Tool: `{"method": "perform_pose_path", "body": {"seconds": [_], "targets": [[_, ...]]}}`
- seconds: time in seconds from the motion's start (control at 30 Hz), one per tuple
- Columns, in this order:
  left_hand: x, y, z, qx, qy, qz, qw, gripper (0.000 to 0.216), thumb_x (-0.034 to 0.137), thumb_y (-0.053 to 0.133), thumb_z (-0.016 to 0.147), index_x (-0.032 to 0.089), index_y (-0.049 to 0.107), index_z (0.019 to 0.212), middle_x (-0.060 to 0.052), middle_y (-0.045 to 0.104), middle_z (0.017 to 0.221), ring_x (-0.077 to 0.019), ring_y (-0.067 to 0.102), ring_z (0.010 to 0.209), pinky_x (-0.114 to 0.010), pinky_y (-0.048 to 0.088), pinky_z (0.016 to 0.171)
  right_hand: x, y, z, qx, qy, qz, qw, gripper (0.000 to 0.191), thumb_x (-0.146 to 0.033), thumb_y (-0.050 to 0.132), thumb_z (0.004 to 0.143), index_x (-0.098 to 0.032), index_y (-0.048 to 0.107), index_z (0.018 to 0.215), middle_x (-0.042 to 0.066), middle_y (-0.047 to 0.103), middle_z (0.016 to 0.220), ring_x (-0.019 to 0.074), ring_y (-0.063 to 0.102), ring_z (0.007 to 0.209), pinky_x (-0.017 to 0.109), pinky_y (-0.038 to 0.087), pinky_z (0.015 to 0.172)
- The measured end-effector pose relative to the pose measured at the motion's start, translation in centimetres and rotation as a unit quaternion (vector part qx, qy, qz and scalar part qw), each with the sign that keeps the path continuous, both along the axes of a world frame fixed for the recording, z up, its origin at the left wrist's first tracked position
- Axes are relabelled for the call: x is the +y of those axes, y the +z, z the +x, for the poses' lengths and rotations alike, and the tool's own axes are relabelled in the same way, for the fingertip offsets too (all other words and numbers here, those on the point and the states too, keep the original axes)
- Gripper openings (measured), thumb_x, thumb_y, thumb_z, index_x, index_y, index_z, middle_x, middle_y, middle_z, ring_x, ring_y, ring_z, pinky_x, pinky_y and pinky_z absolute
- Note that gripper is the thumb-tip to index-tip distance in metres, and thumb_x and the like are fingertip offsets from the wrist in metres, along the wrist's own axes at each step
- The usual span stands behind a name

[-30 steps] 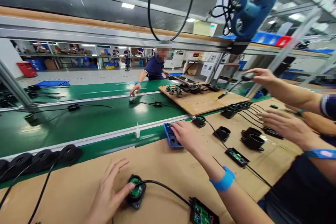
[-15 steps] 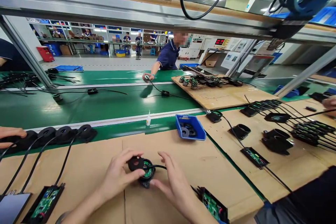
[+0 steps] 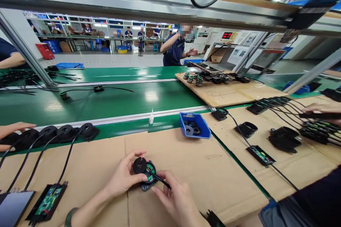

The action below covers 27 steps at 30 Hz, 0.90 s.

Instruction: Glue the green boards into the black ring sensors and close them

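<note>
My left hand (image 3: 125, 177) is closed on a black round disc (image 3: 140, 165), which it holds over a round black housing (image 3: 148, 176) with a green circuit board inside. My right hand (image 3: 174, 198) pinches the black cable (image 3: 160, 180) that runs out of that housing. Both hands work low at the centre, on brown cardboard (image 3: 207, 170) that covers the bench. A small blue tray (image 3: 194, 125) with round black parts stands beyond them by the conveyor.
A green conveyor belt (image 3: 112, 101) runs across behind the cardboard, with a small white glue bottle (image 3: 151, 117) on its rail. Black round housings (image 3: 64, 133) with cables lie left. Co-workers' hands show at left (image 3: 13, 129) and right (image 3: 322, 108). A person stands across the belt.
The view dropped from the blue tray to the housing. My right hand came back from the tray and now pinches the cable; my left hand lifted the black disc over the housing.
</note>
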State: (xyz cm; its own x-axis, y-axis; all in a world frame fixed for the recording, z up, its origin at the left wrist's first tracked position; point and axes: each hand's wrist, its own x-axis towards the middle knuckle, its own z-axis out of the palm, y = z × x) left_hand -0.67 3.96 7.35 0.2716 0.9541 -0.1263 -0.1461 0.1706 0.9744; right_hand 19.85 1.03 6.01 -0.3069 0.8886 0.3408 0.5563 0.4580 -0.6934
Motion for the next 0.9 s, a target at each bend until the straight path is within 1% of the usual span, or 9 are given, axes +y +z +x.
{"method": "perform_pose_path", "body": {"seconds": [0.1, 0.2, 0.27, 0.33, 0.43, 0.57, 0.67, 0.77, 0.9], "targets": [[-1.2, -0.3, 0.6, 0.072, 0.046, 0.029, 0.996, 0.07, 0.03, 0.086, 0.061, 0.022, 0.053, 0.121, -0.007, 0.06, 0.11, -0.0257, 0.065, 0.103, -0.037, 0.051, 0.093, 0.0, -0.1, -0.4, -0.03, -0.042, 0.082, 0.995, 0.026, -0.044, 0.066, 0.086, -0.022, 0.063, 0.1, -0.002, 0.066, 0.06, 0.0148, 0.057, 0.039, 0.024, 0.049, 0.041], [-3.2, -0.9, 1.3, 0.146, 0.113, 0.053, 0.981, 0.065, 0.033, 0.083, 0.065, 0.024, 0.051, 0.122, -0.007, 0.059, 0.111, -0.0254, 0.067, 0.1, -0.037, 0.053, 0.091, 0.2, 0.3, -0.5, -0.03, -0.047, 0.132, 0.99, 0.028, -0.049, 0.059, 0.091, -0.022, 0.063, 0.096, 0.005, 0.075, 0.079, 0.0146, 0.059, 0.043, 0.026, 0.053, 0.046], [-4.3, -1.1, 1.7, 0.154, 0.137, 0.046, 0.978, 0.067, 0.035, 0.083, 0.066, 0.024, 0.049, 0.122, -0.007, 0.06, 0.111, -0.026, 0.066, 0.102, -0.038, 0.052, 0.094, 0.2, 0.6, -0.4, -0.014, -0.037, 0.15, 0.988, 0.028, -0.049, 0.055, 0.093, -0.022, 0.062, 0.095, 0.007, 0.077, 0.087, 0.0138, 0.059, 0.045, 0.026, 0.055, 0.048], [-4.9, -1.0, 1.7, 0.133, 0.144, 0.027, 0.98, 0.068, 0.037, 0.083, 0.064, 0.024, 0.049, 0.121, -0.007, 0.061, 0.11, -0.0271, 0.065, 0.106, -0.038, 0.052, 0.096, 0.0, 0.6, -0.3, -0.004, -0.034, 0.16, 0.987, 0.027, -0.048, 0.054, 0.095, -0.022, 0.061, 0.095, 0.007, 0.077, 0.086, 0.0144, 0.061, 0.047, 0.026, 0.055, 0.047], [-4.5, -0.1, 1.1, 0.129, 0.151, 0.029, 0.98, 0.056, 0.041, 0.079, 0.069, 0.022, 0.053, 0.115, -0.009, 0.063, 0.112, -0.0278, 0.062, 0.112, -0.04, 0.05, 0.1, -0.5, 0.0, -0.1, -0.011, -0.036, 0.163, 0.986, 0.022, -0.043, 0.055, 0.096, -0.021, 0.06, 0.097, 0.007, 0.076, 0.084, 0.0168, 0.065, 0.054, 0.027, 0.056, 0.05], [-2.7, 1.8, -0.4, 0.149, 0.058, 0.086, 0.983, 0.041, 0.038, 0.065, 0.083, 0.02, 0.061, 0.12, -0.013, 0.058, 0.128, -0.0258, 0.06, 0.116, -0.04, 0.048, 0.104, -1.2, -0.8, 0.0, -0.031, -0.03, 0.162, 0.986, 0.014, -0.035, 0.058, 0.096, -0.021, 0.06, 0.099, 0.008, 0.076, 0.088, 0.0178, 0.067, 0.056, 0.03, 0.058, 0.057], [-1.4, 3.3, -1.1, 0.219, -0.005, 0.166, 0.962, 0.041, 0.029, 0.065, 0.082, 0.022, 0.066, 0.123, -0.013, 0.053, 0.136, -0.028, 0.055, 0.124, -0.041, 0.048, 0.104, -1.4, -0.6, -0.2, -0.021, -0.035, 0.178, 0.983, 0.012, -0.032, 0.056, 0.097, -0.021, 0.06, 0.097, 0.009, 0.077, 0.09, 0.0171, 0.066, 0.053, 0.029, 0.057, 0.054], [-0.4, 4.3, -1.3, 0.272, -0.099, 0.233, 0.928, 0.032, 0.022, 0.063, 0.084, 0.025, 0.073, 0.115, -0.011, 0.061, 0.125, -0.0263, 0.059, 0.119, -0.041, 0.048, 0.104, -1.3, -0.1, -0.5, -0.005, -0.047, 0.194, 0.98, 0.014, -0.032, 0.054, 0.098, -0.021, 0.06, 0.093, 0.009, 0.077, 0.087, 0.0163, 0.066, 0.052, 0.028, 0.056, 0.052], [0.5, 3.9, -1.2, 0.194, -0.221, 0.277, 0.915, 0.028, 0.021, 0.062, 0.089, 0.025, 0.074, 0.114, -0.011, 0.069, 0.119, -0.0252, 0.064, 0.116, -0.037, 0.052, 0.1, -1.2, 0.2, -0.6, 0.018, -0.049, 0.186, 0.981, 0.018, -0.035, 0.055, 0.098, -0.019, 0.061, 0.09, 0.009, 0.077, 0.085, 0.0147, 0.066, 0.053, 0.025, 0.054, 0.049]]}}
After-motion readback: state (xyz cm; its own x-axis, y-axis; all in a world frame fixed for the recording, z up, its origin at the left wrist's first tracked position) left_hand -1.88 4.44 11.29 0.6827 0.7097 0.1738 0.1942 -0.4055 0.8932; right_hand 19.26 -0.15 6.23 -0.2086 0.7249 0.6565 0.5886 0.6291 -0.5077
